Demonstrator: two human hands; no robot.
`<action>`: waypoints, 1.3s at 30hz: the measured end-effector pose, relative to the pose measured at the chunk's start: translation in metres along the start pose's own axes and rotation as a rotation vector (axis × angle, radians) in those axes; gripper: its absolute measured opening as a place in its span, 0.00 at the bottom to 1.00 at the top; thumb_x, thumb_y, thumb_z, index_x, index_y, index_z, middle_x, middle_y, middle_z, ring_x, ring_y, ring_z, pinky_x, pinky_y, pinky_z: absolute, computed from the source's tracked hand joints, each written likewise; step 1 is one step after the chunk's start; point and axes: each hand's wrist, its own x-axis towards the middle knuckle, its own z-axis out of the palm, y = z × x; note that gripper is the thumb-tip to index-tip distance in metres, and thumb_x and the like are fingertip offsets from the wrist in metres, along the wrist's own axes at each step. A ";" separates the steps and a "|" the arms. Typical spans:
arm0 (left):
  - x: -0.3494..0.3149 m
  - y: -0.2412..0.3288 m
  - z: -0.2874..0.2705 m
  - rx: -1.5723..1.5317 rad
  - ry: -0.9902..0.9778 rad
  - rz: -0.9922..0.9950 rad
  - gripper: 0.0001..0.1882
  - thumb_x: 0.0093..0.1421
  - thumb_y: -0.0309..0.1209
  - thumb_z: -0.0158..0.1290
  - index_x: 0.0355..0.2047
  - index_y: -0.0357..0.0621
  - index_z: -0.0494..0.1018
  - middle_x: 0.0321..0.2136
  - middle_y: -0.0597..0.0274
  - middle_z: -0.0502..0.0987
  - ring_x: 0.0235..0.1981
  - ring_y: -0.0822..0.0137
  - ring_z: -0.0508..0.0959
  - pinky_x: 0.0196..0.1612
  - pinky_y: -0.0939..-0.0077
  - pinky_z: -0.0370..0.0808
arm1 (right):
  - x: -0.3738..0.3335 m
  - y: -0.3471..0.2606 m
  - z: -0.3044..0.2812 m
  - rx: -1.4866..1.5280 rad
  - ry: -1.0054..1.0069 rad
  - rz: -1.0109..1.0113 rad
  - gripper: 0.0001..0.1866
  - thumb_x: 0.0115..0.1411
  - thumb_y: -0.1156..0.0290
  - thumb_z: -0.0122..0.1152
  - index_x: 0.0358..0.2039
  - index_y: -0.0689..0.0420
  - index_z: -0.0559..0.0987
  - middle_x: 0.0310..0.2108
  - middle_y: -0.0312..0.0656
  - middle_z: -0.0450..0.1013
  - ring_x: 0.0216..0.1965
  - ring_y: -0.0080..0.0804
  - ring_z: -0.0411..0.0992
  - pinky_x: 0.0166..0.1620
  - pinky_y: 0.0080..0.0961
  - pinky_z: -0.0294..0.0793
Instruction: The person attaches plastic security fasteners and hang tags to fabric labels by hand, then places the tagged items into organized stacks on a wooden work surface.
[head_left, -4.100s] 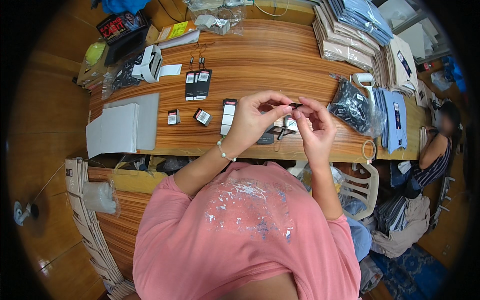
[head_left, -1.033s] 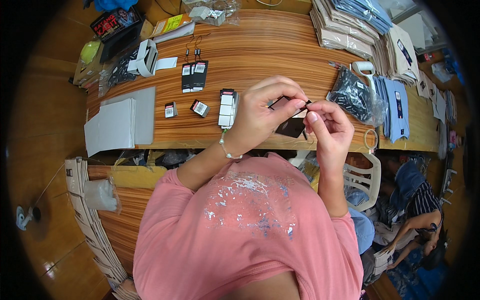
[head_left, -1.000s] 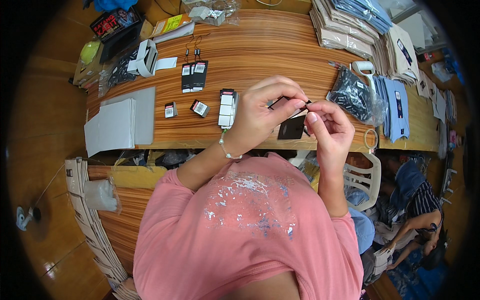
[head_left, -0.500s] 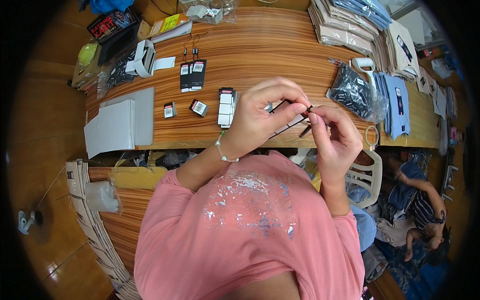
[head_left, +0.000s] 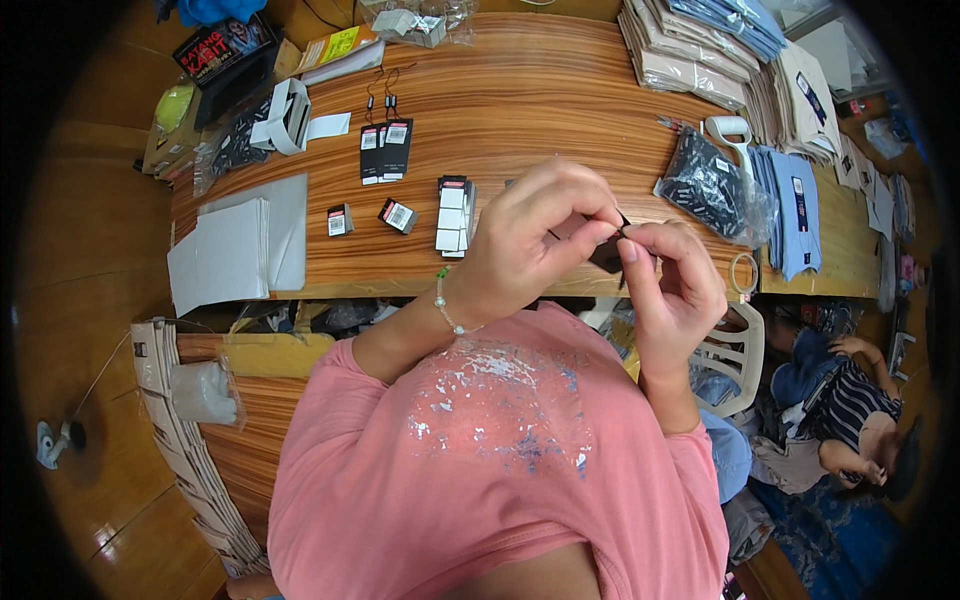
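Over the front edge of the table, my left hand [head_left: 545, 230] and my right hand [head_left: 675, 275] meet with thumbs and forefingers pinched together. Between their tips is a thin black cord, and a black hang tag [head_left: 608, 258] dangles just beneath, partly covered by the fingers. Left of my hands lies a stack of white-labelled tags [head_left: 453, 215]. Two small piles of black tags [head_left: 398, 215] with stickers sit farther left. Behind these, strung black hang tags [head_left: 386, 150] lie with their cords stretched out.
A plastic bag of black cords [head_left: 705, 185] lies at the right, beside a white tag gun-like handled tool [head_left: 737, 140] and folded blue garments [head_left: 795, 210]. Wrapped garments [head_left: 690, 50] are piled behind. White sheets [head_left: 225, 250] lie at the left. Another person [head_left: 850, 410] sits at the lower right.
The hang tag has swung and turned, its pale face giving way to a dark one. My hands stay nearly in place, still pinching. The other person has shifted posture.
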 end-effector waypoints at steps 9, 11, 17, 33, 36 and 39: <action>0.001 -0.008 -0.006 0.163 0.021 0.430 0.08 0.46 0.26 0.58 0.28 0.39 0.73 0.29 0.57 0.73 0.27 0.66 0.72 0.30 0.71 0.67 | 0.004 -0.015 -0.005 -0.121 -0.051 -0.211 0.11 0.39 0.86 0.64 0.26 0.63 0.76 0.19 0.39 0.70 0.17 0.23 0.63 0.20 0.17 0.60; 0.001 -0.008 -0.007 0.183 0.031 0.464 0.09 0.46 0.27 0.59 0.28 0.40 0.73 0.29 0.58 0.73 0.28 0.67 0.72 0.31 0.70 0.67 | 0.005 -0.014 -0.006 -0.108 -0.061 -0.261 0.12 0.38 0.87 0.64 0.26 0.63 0.76 0.19 0.39 0.70 0.17 0.24 0.64 0.20 0.18 0.61; -0.002 -0.007 -0.008 0.203 0.076 0.485 0.11 0.44 0.30 0.60 0.30 0.47 0.74 0.30 0.67 0.74 0.27 0.71 0.72 0.30 0.74 0.66 | 0.006 -0.007 -0.008 -0.084 -0.080 -0.451 0.16 0.34 0.87 0.64 0.28 0.63 0.75 0.19 0.38 0.67 0.17 0.27 0.63 0.19 0.20 0.60; -0.002 -0.003 -0.011 0.220 0.018 0.477 0.12 0.44 0.31 0.61 0.31 0.53 0.73 0.33 0.72 0.72 0.29 0.75 0.72 0.38 0.71 0.65 | 0.012 -0.004 -0.013 -0.174 -0.112 -0.654 0.17 0.32 0.81 0.67 0.28 0.61 0.76 0.20 0.35 0.64 0.18 0.25 0.59 0.19 0.21 0.59; 0.000 -0.005 -0.009 0.182 0.048 0.491 0.12 0.44 0.30 0.59 0.32 0.52 0.74 0.34 0.72 0.74 0.30 0.76 0.73 0.37 0.74 0.64 | 0.011 -0.003 -0.015 -0.208 -0.118 -0.675 0.16 0.33 0.80 0.67 0.28 0.60 0.76 0.20 0.34 0.64 0.19 0.25 0.60 0.19 0.21 0.59; 0.000 -0.005 -0.013 0.200 -0.004 0.512 0.11 0.44 0.31 0.59 0.31 0.52 0.75 0.34 0.72 0.74 0.30 0.77 0.73 0.38 0.73 0.64 | 0.011 -0.002 -0.019 -0.228 -0.129 -0.704 0.15 0.34 0.79 0.67 0.28 0.59 0.76 0.20 0.33 0.63 0.19 0.24 0.59 0.19 0.21 0.59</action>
